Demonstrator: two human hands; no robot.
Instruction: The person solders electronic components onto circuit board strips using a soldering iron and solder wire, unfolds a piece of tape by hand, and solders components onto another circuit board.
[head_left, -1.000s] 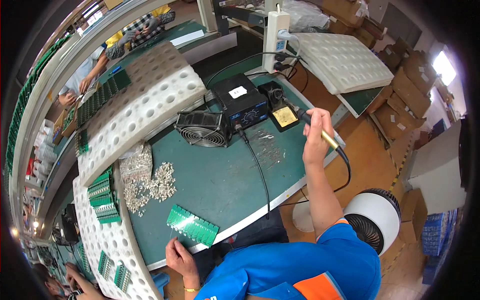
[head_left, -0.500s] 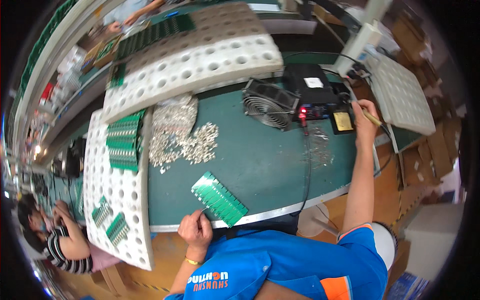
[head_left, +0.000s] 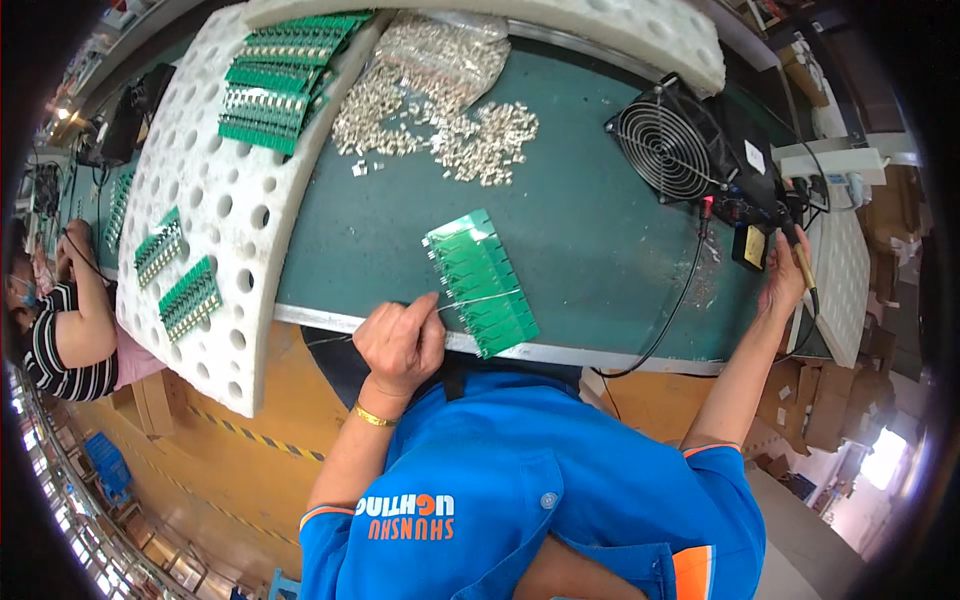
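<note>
A green work mat (head_left: 600, 220) covers the bench, seen from above by a person in a blue shirt seated at its near edge. Along the mat's left edge lies a long white perforated foam tray (head_left: 215, 230) carrying rows of small green circuit boards (head_left: 270, 85). At the far edge sits a loose heap of small silvery metal parts (head_left: 440, 120), some spilling from a clear bag. Toward the far right corner stands a black square fan (head_left: 668, 145) beside a black soldering station (head_left: 752, 160).

Near the middle of the mat's near edge lies a green panel of circuit boards (head_left: 480, 282), flat and angled, one end reaching the edge. The left hand (head_left: 400, 345) rests on the near edge just left of this panel — fingers curled, pinching a thin wire of solder (head_left: 478, 298) that runs across the panel's surface.

The right hand (head_left: 785, 280) is well apart from the panel, at the right end of the mat, closed around a soldering iron (head_left: 800, 255) whose dark cable (head_left: 672, 310) loops back along the near edge. Just beside this hand sits a small stand with a yellow cleaning sponge (head_left: 750, 245).

At the far left, another person in a striped top (head_left: 65, 350) sits at the neighbouring station.
</note>
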